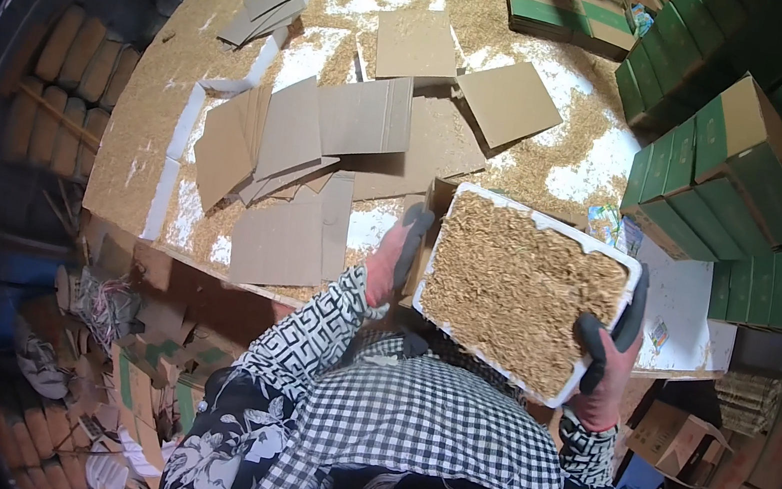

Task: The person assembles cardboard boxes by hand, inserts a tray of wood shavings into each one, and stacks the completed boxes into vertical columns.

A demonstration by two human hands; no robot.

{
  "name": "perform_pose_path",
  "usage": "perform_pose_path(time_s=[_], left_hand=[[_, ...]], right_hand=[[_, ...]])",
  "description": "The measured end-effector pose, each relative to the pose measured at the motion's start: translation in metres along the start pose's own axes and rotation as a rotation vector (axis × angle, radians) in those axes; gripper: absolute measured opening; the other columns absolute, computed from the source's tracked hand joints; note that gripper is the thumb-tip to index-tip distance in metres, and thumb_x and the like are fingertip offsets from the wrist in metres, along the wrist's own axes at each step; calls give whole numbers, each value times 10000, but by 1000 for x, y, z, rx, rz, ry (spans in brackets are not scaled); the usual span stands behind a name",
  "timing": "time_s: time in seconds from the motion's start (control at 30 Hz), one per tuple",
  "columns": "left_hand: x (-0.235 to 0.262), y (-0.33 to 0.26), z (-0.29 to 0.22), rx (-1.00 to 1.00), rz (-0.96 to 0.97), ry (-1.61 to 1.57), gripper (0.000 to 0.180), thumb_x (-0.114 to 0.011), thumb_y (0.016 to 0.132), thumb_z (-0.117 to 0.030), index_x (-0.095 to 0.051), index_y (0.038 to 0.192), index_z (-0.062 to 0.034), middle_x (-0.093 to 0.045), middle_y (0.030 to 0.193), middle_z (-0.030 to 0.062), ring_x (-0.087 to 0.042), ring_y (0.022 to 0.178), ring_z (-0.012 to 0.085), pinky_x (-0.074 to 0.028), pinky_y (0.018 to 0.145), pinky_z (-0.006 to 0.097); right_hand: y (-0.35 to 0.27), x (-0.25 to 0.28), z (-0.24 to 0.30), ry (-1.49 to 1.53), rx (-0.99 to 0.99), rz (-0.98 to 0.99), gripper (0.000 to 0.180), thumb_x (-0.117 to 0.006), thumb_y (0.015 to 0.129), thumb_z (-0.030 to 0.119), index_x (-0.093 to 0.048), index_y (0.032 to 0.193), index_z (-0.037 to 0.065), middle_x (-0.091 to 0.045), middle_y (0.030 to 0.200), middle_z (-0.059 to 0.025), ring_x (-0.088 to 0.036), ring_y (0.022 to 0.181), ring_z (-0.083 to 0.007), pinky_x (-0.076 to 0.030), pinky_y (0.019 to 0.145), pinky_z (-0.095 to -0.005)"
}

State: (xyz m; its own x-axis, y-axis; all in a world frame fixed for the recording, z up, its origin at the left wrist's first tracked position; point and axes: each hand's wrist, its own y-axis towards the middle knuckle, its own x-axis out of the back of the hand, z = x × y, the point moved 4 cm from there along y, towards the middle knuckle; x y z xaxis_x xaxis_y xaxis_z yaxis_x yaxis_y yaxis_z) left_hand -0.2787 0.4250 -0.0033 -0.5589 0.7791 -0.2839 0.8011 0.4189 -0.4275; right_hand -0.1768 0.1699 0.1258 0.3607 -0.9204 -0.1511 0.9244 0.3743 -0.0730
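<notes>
I hold a white foam tray (612, 252) filled to the rim with tan husks in front of my chest, tilted. My left hand (396, 257), in a red glove with dark fingers, grips the tray's left side. My right hand (606, 363), gloved the same way, grips its right corner. Just beyond the tray lies a table (141, 121) strewn with loose husks.
Several brown cardboard sheets (295, 144) lie scattered over the table. Green-and-brown cartons (743, 186) are stacked at the right. White foam pieces (179, 142) line the table's left part. Cardboard scraps and bundles (133, 348) litter the floor at lower left.
</notes>
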Motion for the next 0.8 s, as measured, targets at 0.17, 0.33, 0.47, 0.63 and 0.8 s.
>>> perform_pose_path(time_s=[0.17, 0.33, 0.47, 0.63, 0.8], left_hand=[[0, -30, -15, -678, 190, 275, 428, -376, 961, -298, -439, 1250, 11, -534, 1145, 70, -478, 1002, 117, -387, 881, 252], [24, -16, 9, -441, 71, 319, 415, -550, 832, -58, -447, 1222, 39, -568, 1070, 119, -525, 944, 156, -446, 805, 287], [115, 83, 64, -96, -330, 402, 512, -640, 768, -177, -462, 1213, 4, -521, 1143, 189, -513, 1032, 258, -448, 831, 323], [116, 146, -28, -315, -509, 2091, 894, -638, 677, -497, -283, 1377, -69, -307, 1411, 153, -252, 1326, 302, -165, 1086, 472], [171, 173, -38, -370, -574, 1774, 579, -605, 767, -247, -415, 1291, -90, -513, 1206, 171, -531, 1035, 341, -436, 893, 409]], right_hand=[[31, -6, -51, 2, -196, 108, 785, -645, 754, 132, -226, 1414, 61, -442, 1260, -122, -569, 1005, -206, -510, 816, -300], [63, 9, -99, -212, -293, 162, 512, -503, 878, 159, -344, 1343, 13, -473, 1239, -137, -527, 1078, -246, -441, 895, -328], [75, 14, -109, -861, -54, 73, 465, -521, 850, 204, -441, 1232, -48, -586, 1020, -252, -573, 960, -360, -428, 871, -391], [58, 14, -149, -1190, 521, -72, 465, -548, 809, 101, -427, 1236, -37, -430, 1238, -248, -415, 1162, -408, -337, 1003, -434], [52, 47, -49, -863, 618, -181, 331, -614, 726, 64, -568, 1051, 24, -584, 989, -187, -599, 856, -335, -496, 759, -384]])
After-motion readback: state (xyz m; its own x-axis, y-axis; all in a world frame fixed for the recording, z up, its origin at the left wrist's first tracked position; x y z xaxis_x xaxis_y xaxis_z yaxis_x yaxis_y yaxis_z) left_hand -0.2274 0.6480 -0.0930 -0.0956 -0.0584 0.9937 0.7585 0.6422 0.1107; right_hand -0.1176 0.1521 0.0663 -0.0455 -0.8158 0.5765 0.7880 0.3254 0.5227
